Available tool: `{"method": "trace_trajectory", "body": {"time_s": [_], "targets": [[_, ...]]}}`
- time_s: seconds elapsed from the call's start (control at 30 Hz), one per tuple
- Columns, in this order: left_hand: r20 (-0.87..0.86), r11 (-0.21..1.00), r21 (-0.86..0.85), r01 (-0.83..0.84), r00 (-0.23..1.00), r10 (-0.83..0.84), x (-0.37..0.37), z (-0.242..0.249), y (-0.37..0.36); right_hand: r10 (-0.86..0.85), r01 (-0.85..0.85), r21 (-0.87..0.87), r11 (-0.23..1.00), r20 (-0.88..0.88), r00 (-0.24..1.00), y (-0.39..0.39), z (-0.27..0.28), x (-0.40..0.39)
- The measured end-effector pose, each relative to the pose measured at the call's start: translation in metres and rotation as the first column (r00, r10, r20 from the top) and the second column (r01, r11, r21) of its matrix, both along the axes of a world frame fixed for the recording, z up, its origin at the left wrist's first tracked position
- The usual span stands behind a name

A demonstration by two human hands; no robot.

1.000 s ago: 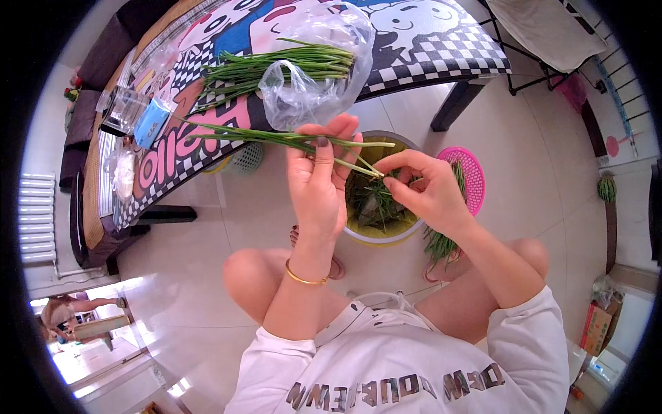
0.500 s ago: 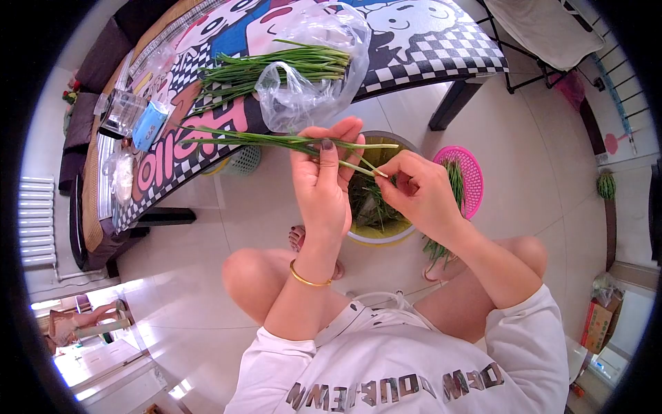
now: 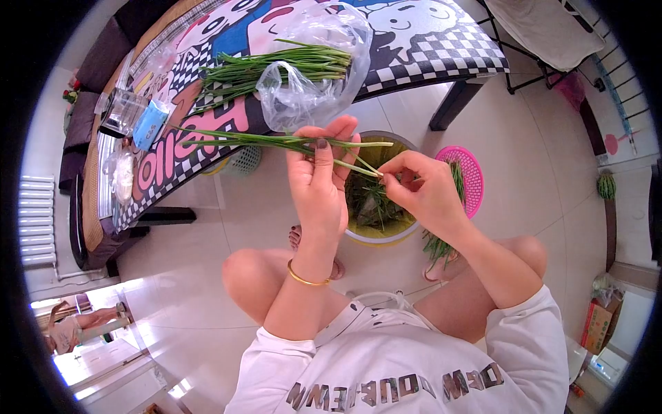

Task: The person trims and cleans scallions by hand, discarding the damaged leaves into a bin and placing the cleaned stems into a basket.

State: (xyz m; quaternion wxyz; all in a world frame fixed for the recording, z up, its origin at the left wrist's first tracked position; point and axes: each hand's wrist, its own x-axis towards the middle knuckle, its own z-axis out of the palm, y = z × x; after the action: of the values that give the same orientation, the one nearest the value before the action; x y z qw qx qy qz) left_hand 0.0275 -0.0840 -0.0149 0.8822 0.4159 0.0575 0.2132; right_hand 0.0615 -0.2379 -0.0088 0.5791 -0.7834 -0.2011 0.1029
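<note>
A few garlic chives (image 3: 255,139) lie across my left hand (image 3: 321,165), their green leaves pointing left over the table edge. My left thumb presses them against the fingers. The pale stem ends stick out to the right, and my right hand (image 3: 424,190) pinches the tip of the lower stems between thumb and forefinger. Below both hands stands a bin with a yellow liner (image 3: 355,228), holding green scraps. On the table a larger pile of chives (image 3: 276,69) rests partly in a clear plastic bag (image 3: 303,103).
A pink basket (image 3: 472,181) with chives stands on the floor at the right, partly behind my right hand. The table (image 3: 441,58) has a checkered, cartoon-printed cover. A blue tissue pack (image 3: 150,124) sits at its left. Under the table is a pale green basket (image 3: 245,160).
Both hands have shifted very slightly left, with the chives still between them. The right fingertips remain pinched at the stem ends.
</note>
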Motion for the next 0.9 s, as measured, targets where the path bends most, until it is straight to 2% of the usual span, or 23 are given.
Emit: {"method": "trace_trajectory", "body": {"time_s": [0.13, 0.33, 0.43, 0.53, 0.63, 0.73, 0.83, 0.9], "targets": [[0.011, 1.000, -0.010, 0.005, 1.000, -0.005, -0.001, 0.001, 0.001, 0.014, -0.014, 0.015, 1.000, 0.030, 0.999, -0.003, -0.001, 0.005], [0.029, 0.998, 0.001, 0.063, 0.998, -0.063, -0.002, 0.001, 0.003, 0.073, -0.070, -0.080, 0.994, 0.031, 0.997, -0.007, 0.007, 0.010], [0.016, 0.996, -0.029, 0.080, 0.997, -0.079, -0.003, 0.005, 0.001, 0.069, -0.066, -0.043, 0.997, 0.067, 0.995, -0.008, 0.001, 0.012], [0.016, 0.991, -0.008, 0.131, 0.991, -0.131, -0.005, 0.004, 0.004, 0.083, -0.077, -0.119, 0.990, 0.047, 0.995, -0.010, 0.004, 0.013], [-0.033, 0.988, 0.035, 0.153, 0.988, -0.152, -0.008, 0.003, 0.006, 0.075, -0.080, -0.107, 0.991, -0.055, 0.996, -0.013, 0.005, 0.015], [-0.063, 0.982, 0.088, 0.167, 0.985, -0.161, -0.009, 0.003, 0.006, 0.094, -0.091, -0.167, 0.982, 0.013, 0.995, -0.015, 0.007, 0.019], [-0.100, 0.974, 0.156, 0.161, 0.984, -0.147, -0.010, 0.005, 0.006, 0.099, -0.094, -0.049, 0.994, 0.090, 0.991, -0.012, 0.007, 0.021], [-0.097, 0.973, 0.163, 0.164, 0.984, -0.149, -0.011, 0.006, 0.007, 0.104, -0.108, 0.008, 0.994, 0.206, 0.973, -0.011, 0.000, 0.026]]}}
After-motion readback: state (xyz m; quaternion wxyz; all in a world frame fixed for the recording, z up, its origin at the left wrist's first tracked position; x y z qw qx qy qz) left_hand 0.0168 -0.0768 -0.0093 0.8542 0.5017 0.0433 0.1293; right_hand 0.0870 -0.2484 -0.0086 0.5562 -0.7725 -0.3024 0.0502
